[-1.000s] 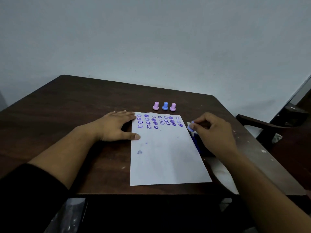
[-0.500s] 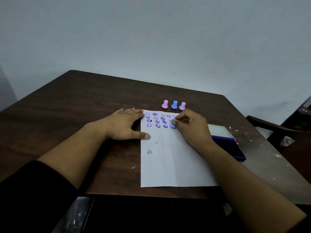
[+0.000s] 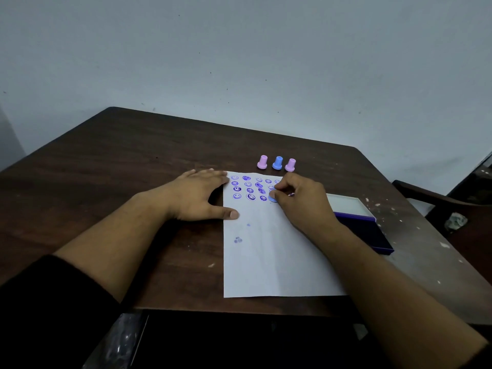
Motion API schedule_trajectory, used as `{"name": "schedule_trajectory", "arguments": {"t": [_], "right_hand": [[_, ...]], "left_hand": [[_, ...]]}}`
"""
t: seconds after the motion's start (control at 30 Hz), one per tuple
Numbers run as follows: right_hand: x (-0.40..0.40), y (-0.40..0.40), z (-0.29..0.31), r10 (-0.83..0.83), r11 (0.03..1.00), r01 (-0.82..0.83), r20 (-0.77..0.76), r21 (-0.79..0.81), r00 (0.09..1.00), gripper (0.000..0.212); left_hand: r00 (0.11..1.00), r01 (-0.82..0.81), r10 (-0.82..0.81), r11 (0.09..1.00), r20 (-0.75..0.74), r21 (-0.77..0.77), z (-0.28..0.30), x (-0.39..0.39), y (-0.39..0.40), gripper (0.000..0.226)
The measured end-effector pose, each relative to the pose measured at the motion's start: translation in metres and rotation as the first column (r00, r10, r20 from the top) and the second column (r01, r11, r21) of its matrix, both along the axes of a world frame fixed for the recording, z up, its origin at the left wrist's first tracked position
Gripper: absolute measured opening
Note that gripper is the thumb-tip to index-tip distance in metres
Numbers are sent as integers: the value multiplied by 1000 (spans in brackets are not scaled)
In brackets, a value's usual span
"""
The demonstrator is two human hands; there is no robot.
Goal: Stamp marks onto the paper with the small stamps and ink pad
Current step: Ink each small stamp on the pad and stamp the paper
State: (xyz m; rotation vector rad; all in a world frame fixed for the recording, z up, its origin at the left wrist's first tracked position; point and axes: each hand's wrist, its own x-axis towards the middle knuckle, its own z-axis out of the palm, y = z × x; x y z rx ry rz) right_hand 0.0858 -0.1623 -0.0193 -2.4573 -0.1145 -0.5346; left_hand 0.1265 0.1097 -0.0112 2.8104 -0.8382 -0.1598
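Observation:
A white paper (image 3: pixel 271 257) lies on the dark wooden table (image 3: pixel 119 166), its top part covered with rows of purple stamped faces. My left hand (image 3: pixel 198 195) lies flat on the paper's left edge, fingers spread, holding nothing. My right hand (image 3: pixel 300 201) pinches a small blue stamp (image 3: pixel 272 198) and presses it onto the paper at the right end of the lowest row. Only the stamp's base shows under my fingers. The open purple ink pad (image 3: pixel 356 219) sits right of the paper, partly hidden by my right arm.
Three spare stamps stand in a row behind the paper: pink stamp (image 3: pixel 262 162), blue stamp (image 3: pixel 277 163), pink stamp (image 3: pixel 290 165). A dark chair arm (image 3: pixel 431 195) sits beyond the table's right edge. A plain wall rises behind the table.
My right hand carried the blue stamp from the ink pad leftward to the paper and now presses it down. My left hand stayed flat on the paper's edge.

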Motion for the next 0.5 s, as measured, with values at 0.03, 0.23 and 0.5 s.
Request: {"name": "schedule_trajectory", "arguments": {"t": [0.03, 0.23, 0.5], "right_hand": [[1, 0, 0, 1, 1000, -1, 1, -17, 1000, 9], [2, -3, 4, 9, 998, -10, -22, -54, 1000, 9], [-2, 1, 2, 5, 999, -6, -5, -45, 1000, 9]], "left_hand": [[1000, -1, 1, 1000, 1, 0, 0, 0, 0, 110], [1000, -10, 10, 1000, 4, 3, -1, -2, -2, 113], [1000, -18, 18, 1000, 18, -6, -4, -2, -6, 110]]}}
